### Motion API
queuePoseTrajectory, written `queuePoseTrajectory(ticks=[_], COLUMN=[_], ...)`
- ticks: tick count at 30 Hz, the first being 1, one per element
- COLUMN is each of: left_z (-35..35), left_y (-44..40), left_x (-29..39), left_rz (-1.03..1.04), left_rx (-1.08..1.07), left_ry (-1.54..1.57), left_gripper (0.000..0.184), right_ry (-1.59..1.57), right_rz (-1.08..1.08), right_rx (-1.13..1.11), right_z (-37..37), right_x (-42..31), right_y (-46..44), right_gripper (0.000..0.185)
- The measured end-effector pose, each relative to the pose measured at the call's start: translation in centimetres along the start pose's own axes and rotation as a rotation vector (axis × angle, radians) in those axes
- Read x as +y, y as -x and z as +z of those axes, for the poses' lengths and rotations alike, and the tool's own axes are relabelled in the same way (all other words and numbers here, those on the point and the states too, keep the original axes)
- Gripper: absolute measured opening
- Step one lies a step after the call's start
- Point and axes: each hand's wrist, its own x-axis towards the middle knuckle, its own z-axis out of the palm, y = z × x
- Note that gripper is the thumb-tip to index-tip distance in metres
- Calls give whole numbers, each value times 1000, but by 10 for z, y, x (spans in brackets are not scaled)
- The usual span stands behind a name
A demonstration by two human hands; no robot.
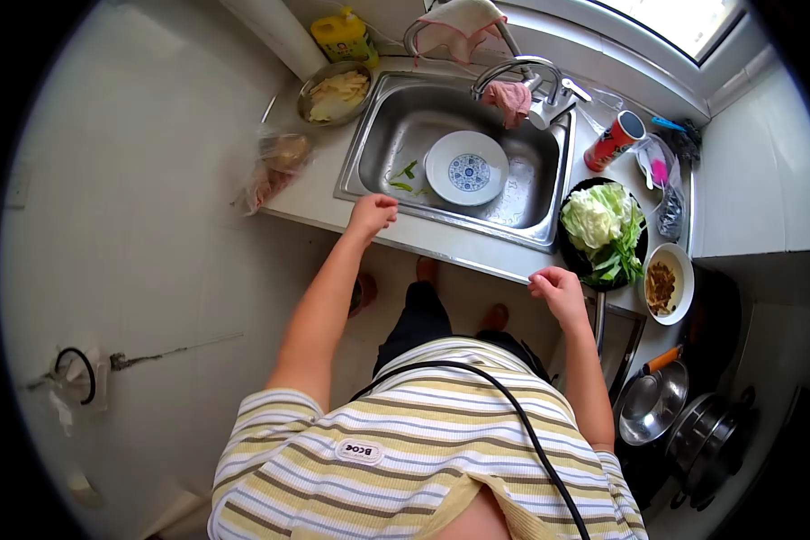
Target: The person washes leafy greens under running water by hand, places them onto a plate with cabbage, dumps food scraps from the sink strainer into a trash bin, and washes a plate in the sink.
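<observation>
My left hand (373, 216) hovers by the front edge of the sink (366, 192), its fingers curled and nothing visible in them. Inside the metal basin lies a white plate (445, 162) with a blue pattern at its middle, and a few green leaf scraps (409, 170) are to its left. My right hand (558, 292) is at the counter's front edge, below and left of a dark pan (571, 239). Its fingers are also curled, with nothing seen between them. Cabbage (600, 216) and cut greens (619, 259) fill that pan.
A faucet (522, 63) with a pink cloth (509, 101) arches over the sink. Left stand a bowl of pale slices (337, 95), a yellow bottle (345, 38) and a bagged item (283, 157). Right are a red can (614, 141), a white bowl (682, 279) and metal pans (654, 403).
</observation>
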Motion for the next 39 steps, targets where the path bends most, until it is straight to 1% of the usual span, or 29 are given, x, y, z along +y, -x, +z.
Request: queuePoseTrajectory(ticks=[1, 3, 4, 6, 7, 9, 10, 11, 12, 13, 15, 16, 17, 19, 20, 21, 23, 24, 25, 26, 27, 29, 30, 32, 33, 35, 36, 38, 39], left_z=[-6, -16, -18, -15, -14, -5, 2, 14, 19, 24, 27, 34, 38, 51, 62, 64, 68, 73, 79, 84, 84, 86, 90, 100, 107, 120, 118, 107, 96], left_y=[-39, -108, -135, -184, -207, -251, -267, -281, -286, -290, -268, -273, -277, -283, -286, -288, -292, -294, -297, -300, -301, -301, -303, -308, -311, -317, -314, -303, -306], left_x=[-4, -8, -10, -20, -28, -55, -80, -106, -110, -114, -87, -98, -108, -113, -112, -111, -108, -107, -106, -105, -99, -87, -90, -94, -97, -102, -95, -69, -66], left_rz=[-18, 1, -4, -191, -201, -509, -534, -571, -592, -610, -518, -389, -408, -162, -135, -141, 157, 149, 212, 278, 277, 310, 309, 466, 466, 467, 468, 612, 574], left_rx=[-16, -14, -33, -5, -11, -109, -110, 40, 112, 185, 243, 276, 268, 200, 287, 272, 122, 109, 70, 33, 23, -11, -24, -125, -135, -387, -390, -249, -178], left_ry=[5, -239, -230, -445, -430, -430, -422, -392, -383, -372, -364, -487, -489, -499, -422, -425, -439, -442, -440, -436, -434, -557, -558, -615, -614, -621, -622, -619, -559], left_gripper=[23, 28, 28, 37, 37, 54, 54, 61, 64, 67, 75, 71, 71, 67, 60, 60, 58, 58, 56, 54, 54, 46, 46, 36, 36, 35, 35, 34, 37], right_ry=[-171, -181, -210, -259, -234, -221, -200, -176, -236, -231, -365, -316, -308, -171, -171, -197, -216, -218, -219, -185, -184, -141, -134, -135, -134, -141, -148, -145, -139], right_rz=[107, 188, 230, 312, 372, 548, 650, 751, 861, 876, 910, 905, 924, 796, 808, 814, 833, 840, 846, 871, 878, 868, 891, 893, 884, 879, 869, 849, 828], right_rx=[2, 72, 109, 155, 160, 246, 274, 303, 337, 333, 340, 333, 330, 497, 504, 544, 590, 597, 603, 579, 586, 583, 597, 617, 625, 640, 650, 659, 665], right_z=[3, 13, 19, 35, 45, 66, 78, 89, 98, 106, 118, 123, 127, 132, 132, 130, 125, 119, 114, 108, 103, 93, 89, 85, 83, 82, 80, 75, 75], right_x=[-2, -8, -9, -5, 5, 31, 43, 57, 73, 79, 90, 99, 108, 120, 122, 121, 119, 121, 124, 126, 128, 136, 134, 131, 132, 133, 135, 144, 147], right_y=[-11, -45, -69, -124, -158, -223, -250, -273, -294, -308, -325, -332, -335, -338, -338, -337, -332, -328, -325, -323, -321, -315, -313, -310, -308, -307, -307, -304, -301], right_gripper=[14, 14, 16, 22, 31, 45, 51, 58, 54, 54, 44, 35, 35, 32, 32, 29, 26, 27, 27, 23, 23, 21, 19, 19, 18, 18, 18, 17, 16])
